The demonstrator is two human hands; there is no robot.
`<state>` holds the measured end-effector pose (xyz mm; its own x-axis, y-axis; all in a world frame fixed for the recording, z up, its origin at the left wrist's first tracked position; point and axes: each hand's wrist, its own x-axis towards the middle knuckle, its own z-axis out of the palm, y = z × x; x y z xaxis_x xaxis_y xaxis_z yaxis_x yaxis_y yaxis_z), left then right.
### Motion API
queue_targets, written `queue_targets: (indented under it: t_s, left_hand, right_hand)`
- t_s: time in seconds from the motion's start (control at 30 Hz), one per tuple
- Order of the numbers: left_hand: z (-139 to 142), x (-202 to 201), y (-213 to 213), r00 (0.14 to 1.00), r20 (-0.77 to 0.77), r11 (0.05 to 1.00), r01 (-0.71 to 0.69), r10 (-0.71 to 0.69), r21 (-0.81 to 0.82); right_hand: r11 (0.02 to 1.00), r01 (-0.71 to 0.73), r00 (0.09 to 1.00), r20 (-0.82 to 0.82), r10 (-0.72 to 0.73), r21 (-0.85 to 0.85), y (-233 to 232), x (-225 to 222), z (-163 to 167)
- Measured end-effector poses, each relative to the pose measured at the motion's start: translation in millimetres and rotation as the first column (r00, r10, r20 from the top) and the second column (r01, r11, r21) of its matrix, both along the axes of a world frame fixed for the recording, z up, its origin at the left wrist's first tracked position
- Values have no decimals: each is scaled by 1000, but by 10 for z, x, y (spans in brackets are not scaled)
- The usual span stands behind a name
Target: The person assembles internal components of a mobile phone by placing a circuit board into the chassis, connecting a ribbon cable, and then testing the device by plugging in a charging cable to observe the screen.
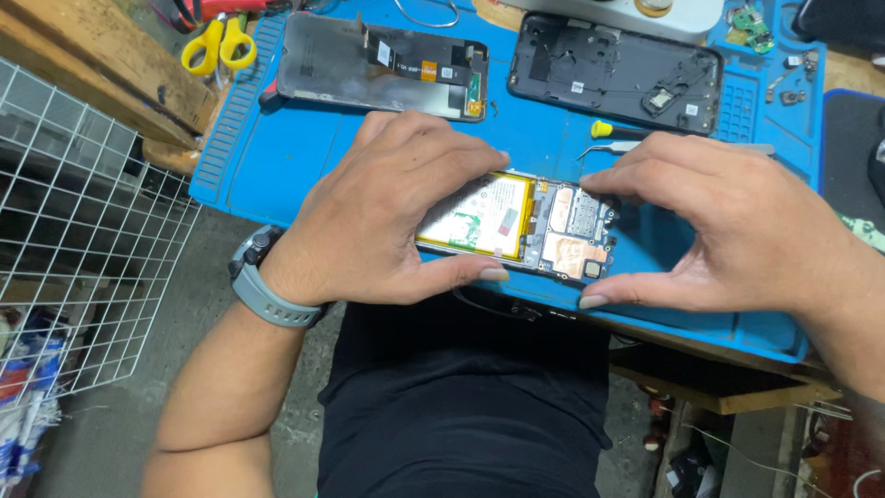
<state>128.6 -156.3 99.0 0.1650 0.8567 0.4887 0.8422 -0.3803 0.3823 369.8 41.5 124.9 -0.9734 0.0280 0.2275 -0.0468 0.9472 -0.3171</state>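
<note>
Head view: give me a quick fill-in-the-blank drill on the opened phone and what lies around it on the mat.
1. Both hands hold the opened phone over a ____ work mat.
2. The left hand covers part of the phone's yellow-edged ____.
3. The scissors at the far left have ____ handles.
4. The left wrist wears a grey ____.

Missing words: blue; battery; yellow; watch

The opened smartphone lies flat, back side up, lengthwise left to right near the near edge of the blue work mat. Its back cover is off, exposing a yellow-edged battery on the left part. The circuit board with metal shields occupies the right part.
</note>
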Motion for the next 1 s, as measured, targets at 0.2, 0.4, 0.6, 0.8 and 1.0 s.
queue_targets:
  t_s: [0.2, 0.4, 0.6, 0.8, 1.0]
  left_hand:
    - [-63, 75, 29, 999, 35, 1000, -16, 16, -12]
    - [-94, 142, 55, 999, 48, 1000, -23, 24, -21]
    - [-115, 167, 60, 998, 48, 999, -38, 39, -17]
    - [-108, 161, 54, 997, 49, 999, -51, 52, -11]
    - [-88, 160, 43, 997, 49, 999, -53, 54, -12]
  right_hand:
    - [1000, 27, 1000, 1, -27, 6, 17, 43, -63]
    - [1000, -19, 999, -35, 20, 19, 35, 52, -94]
    - [999, 1, 1000, -30, 0, 32, 28, 61, -101]
    - [1000, 0, 1000, -16, 0, -5, 33, 47, -102]
    - [998, 19, 1000, -1, -19, 56, 48, 71, -102]
